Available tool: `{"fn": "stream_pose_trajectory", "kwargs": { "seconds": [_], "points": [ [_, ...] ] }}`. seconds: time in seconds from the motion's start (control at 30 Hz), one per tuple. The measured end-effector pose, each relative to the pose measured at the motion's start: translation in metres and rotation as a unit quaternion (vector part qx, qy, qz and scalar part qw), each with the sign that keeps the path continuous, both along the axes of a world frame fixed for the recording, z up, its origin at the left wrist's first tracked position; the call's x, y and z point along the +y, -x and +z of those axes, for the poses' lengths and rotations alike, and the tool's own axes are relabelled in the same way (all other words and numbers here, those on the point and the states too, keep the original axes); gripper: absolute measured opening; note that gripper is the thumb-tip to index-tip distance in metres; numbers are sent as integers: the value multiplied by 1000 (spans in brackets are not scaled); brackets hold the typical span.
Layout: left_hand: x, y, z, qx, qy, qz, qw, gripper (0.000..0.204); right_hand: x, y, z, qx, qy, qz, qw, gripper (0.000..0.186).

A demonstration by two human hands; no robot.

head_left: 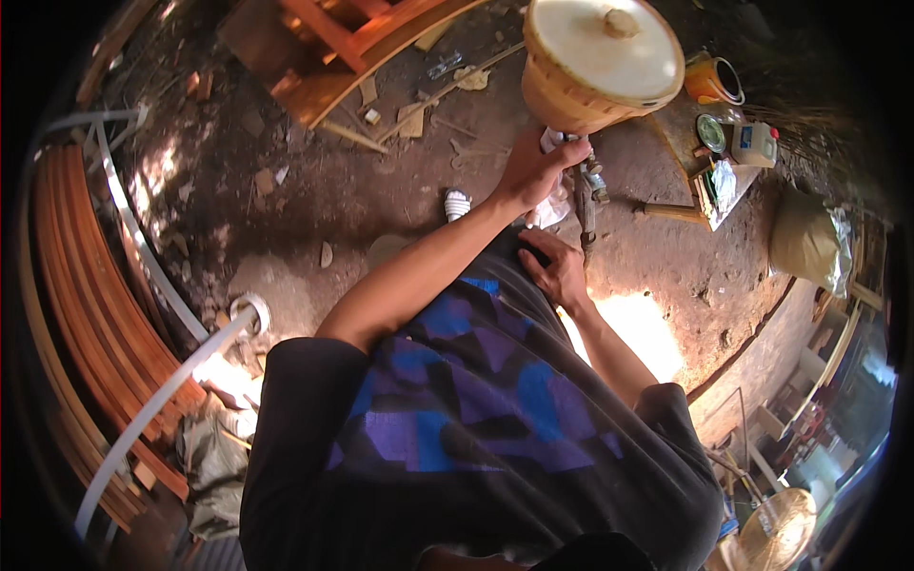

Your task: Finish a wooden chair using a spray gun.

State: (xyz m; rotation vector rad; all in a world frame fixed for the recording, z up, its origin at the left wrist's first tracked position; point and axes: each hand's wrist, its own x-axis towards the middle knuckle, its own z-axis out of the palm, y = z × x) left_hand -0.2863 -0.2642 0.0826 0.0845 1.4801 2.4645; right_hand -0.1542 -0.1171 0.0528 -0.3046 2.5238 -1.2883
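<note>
My left hand is wrapped round the body of a spray gun, just beneath its round, stained cup. A cream lid with a small knob closes the cup. Metal fittings show beside my fingers; the grip is mostly hidden. A pale, crumpled piece shows below that hand; its kind is unclear. Lower down, my right hand rests against my dark clothing, fingers bent and apart, with nothing seen in it. The lower end of the metal parts lies close to it.
Reddish-brown wooden furniture stands at the far left. Long planks and a pale pipe lie at left. Far right are an orange bucket, a white jug on a board and a full sack. Wood scraps litter the dirt floor.
</note>
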Motion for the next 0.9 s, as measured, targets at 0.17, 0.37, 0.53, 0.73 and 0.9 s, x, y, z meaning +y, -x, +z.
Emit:
{"fn": "stream_pose_trajectory", "kwargs": {
  "seconds": [0.17,0.37,0.53,0.73,0.9],
  "points": [
    [14,-1,2,-9,27,-37,999,44,7,-19,-1,0,7,-49,999,35],
    [27,-6,-1,-2,4,-83,997,40,2,-43,-8,-22,57,-139,988,39],
    [26,-14,6,-36,10,-89,995,38,-7,-53,-7,-16,38,-155,987,39],
    [22,-18,8,-39,32,-88,995,39,-9,-59,-3,-34,29,-160,986,40],
    [23,-18,5,-20,9,-87,996,39,-9,-59,-3,-17,13,-141,990,44]
  ]
}}
